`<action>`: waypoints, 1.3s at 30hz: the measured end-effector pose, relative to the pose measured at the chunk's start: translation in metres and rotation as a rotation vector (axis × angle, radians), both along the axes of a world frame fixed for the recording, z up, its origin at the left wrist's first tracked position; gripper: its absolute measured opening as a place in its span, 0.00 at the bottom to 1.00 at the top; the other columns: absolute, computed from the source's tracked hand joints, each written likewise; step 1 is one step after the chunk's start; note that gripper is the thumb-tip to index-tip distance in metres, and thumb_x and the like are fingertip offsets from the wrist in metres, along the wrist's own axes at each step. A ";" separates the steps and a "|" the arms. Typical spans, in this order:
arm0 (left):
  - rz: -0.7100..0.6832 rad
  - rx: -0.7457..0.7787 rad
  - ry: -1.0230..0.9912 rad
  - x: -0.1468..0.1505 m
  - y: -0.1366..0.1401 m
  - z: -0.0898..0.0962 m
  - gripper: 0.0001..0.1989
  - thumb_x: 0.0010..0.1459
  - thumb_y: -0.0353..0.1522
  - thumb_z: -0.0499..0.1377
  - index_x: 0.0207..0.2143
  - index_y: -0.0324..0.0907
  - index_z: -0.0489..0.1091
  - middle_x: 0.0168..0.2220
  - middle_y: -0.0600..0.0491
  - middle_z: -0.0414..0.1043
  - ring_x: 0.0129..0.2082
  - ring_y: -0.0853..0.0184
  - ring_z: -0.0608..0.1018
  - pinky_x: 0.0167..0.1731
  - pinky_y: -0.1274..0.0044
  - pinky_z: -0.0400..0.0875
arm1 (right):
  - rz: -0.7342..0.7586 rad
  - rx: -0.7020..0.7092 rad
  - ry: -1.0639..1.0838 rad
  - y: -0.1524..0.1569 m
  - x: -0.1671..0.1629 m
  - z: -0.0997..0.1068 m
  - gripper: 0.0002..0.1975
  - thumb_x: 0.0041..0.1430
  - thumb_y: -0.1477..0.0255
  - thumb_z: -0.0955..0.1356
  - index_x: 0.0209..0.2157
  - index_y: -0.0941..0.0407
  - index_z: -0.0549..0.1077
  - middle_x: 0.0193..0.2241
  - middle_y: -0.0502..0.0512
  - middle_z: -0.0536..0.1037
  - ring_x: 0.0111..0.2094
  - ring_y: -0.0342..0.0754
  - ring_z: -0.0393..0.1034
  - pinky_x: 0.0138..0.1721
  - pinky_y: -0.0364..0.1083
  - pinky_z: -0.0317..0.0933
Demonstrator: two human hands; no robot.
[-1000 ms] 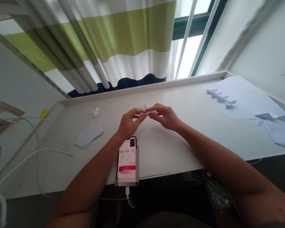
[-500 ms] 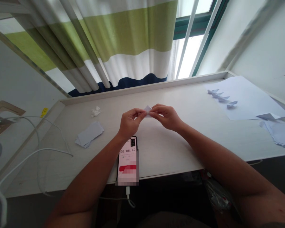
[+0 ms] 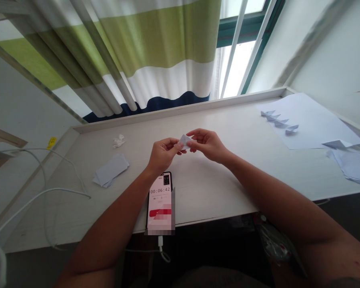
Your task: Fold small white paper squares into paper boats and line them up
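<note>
A small folded piece of white paper, with a pointed top, is held above the middle of the desk. My left hand pinches its left side, thumb on the near face and fingers behind. On the right side, my right hand grips it between thumb and fingers. Part of the paper is hidden by both thumbs. Several small folded paper boats stand in a row at the right, on or beside a large white sheet.
A phone with a running-time display lies at the desk's front edge, a cable plugged in. At left are a stack of paper slips, a crumpled tissue and white cables. More paper lies far right.
The folded paper has tilted so more of its face shows. My right fingers have shifted around its right edge, and my left thumb lies further across it. The view has moved slightly.
</note>
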State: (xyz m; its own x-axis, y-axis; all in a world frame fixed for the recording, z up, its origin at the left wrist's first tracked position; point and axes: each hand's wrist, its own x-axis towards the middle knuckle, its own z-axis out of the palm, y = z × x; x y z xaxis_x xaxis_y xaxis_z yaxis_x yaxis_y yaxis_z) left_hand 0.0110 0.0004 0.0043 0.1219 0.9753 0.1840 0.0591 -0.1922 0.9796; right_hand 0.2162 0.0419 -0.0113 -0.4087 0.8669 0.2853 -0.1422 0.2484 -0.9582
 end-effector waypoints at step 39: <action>0.114 0.153 0.165 -0.008 0.000 -0.001 0.17 0.56 0.39 0.76 0.47 0.45 0.87 0.46 0.47 0.88 0.43 0.59 0.86 0.51 0.65 0.81 | -0.061 0.172 -0.083 -0.001 0.002 0.001 0.17 0.58 0.57 0.80 0.43 0.53 0.86 0.42 0.57 0.88 0.43 0.53 0.83 0.51 0.56 0.77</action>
